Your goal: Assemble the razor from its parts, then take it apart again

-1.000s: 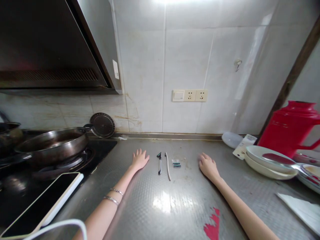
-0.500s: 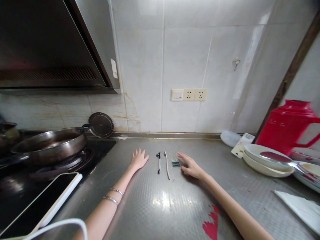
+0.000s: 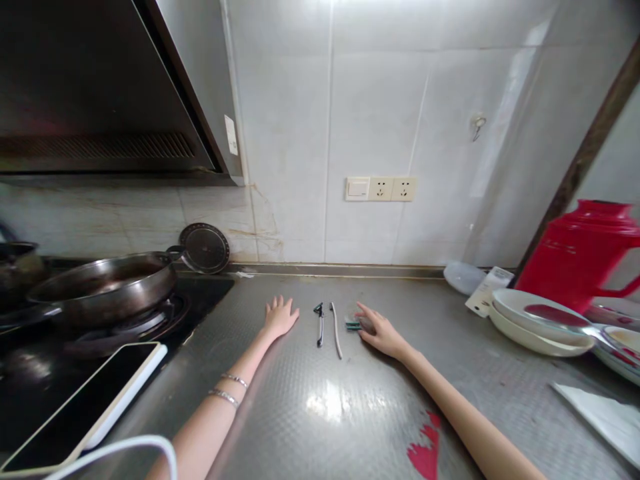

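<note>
My left hand (image 3: 281, 317) lies flat on the steel counter (image 3: 280, 413), fingers spread and holding nothing. To its right is a slim silver-and-black razor-like tool (image 3: 320, 328) with a short crosswise head. Beside that lies a thin white stick (image 3: 337, 333) with a dark tip, slightly bent. My right hand (image 3: 380, 331) rests on the counter with its fingers stretched out and thumb apart. Its fingertips are at the edge of a small clear-and-green piece (image 3: 353, 326), partly covered by the hand; whether they touch it I cannot tell.
On the left, a phone (image 3: 85, 407) with a white cable (image 3: 125, 441) lies by the stove, where a steel pan (image 3: 110, 283) stands. At the right are stacked bowls (image 3: 540, 333), a red thermos jug (image 3: 580, 253) and a white sheet (image 3: 600, 417). A red patch (image 3: 425, 450) marks the counter.
The whole view has shifted slightly. My right fingers have moved a little at the clear-and-green piece, with the index finger straighter. My left hand stays in place.
</note>
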The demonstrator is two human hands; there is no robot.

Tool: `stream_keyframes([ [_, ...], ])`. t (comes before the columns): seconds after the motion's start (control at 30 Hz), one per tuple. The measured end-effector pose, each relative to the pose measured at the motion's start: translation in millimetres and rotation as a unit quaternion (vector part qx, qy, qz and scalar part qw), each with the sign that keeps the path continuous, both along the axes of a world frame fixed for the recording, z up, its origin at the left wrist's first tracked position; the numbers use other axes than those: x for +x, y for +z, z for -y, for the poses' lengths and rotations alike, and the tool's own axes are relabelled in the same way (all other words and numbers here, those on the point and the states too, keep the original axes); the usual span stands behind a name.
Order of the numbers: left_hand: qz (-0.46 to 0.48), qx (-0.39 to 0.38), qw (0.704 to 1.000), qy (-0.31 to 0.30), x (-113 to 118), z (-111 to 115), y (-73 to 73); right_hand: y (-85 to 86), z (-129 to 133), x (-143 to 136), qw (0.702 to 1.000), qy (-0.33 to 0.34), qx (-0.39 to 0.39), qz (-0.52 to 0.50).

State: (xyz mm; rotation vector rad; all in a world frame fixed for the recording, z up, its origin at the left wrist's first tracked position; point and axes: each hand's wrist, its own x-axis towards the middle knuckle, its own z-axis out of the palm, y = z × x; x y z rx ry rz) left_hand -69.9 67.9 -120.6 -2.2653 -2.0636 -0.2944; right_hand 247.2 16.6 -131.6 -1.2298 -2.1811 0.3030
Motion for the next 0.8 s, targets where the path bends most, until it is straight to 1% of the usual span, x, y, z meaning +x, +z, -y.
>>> stream_keyframes([
  [0.2, 0.008, 0.007, 1.0, -0.004, -1.5, -2.0, -2.6, -0.7, 0.9, -0.2, 1.0, -0.005, 0.013, -0.006],
  [0.43, 0.017, 0.004, 1.0, -0.007, -0.5, -1.8, -1.2, -1.9, 1.4, -0.2, 1.0, -0.017, 0.012, -0.003],
  [0.57, 0.024, 0.001, 1.0, -0.008, -1.3, -1.4, -1.8, -2.7, -0.3, 1.1, 0.999, -0.022, 0.021, -0.028],
  [0.63, 0.033, 0.0, 0.999, -0.004, -2.2, -0.9, -1.3, -2.3, -1.7, 4.1, 0.997, -0.04, 0.036, -0.054],
  [0.7, 0.046, 0.003, 0.999, -0.002, -1.2, 0.6, 1.3, -1.6, -3.3, 9.1, 0.993, -0.074, 0.055, -0.08],
  [0.8, 0.064, 0.035, 0.997, -0.004, 8.5, 6.1, 10.5, -1.0, -5.1, 18.8, 0.983, -0.12, 0.086, -0.105],
])
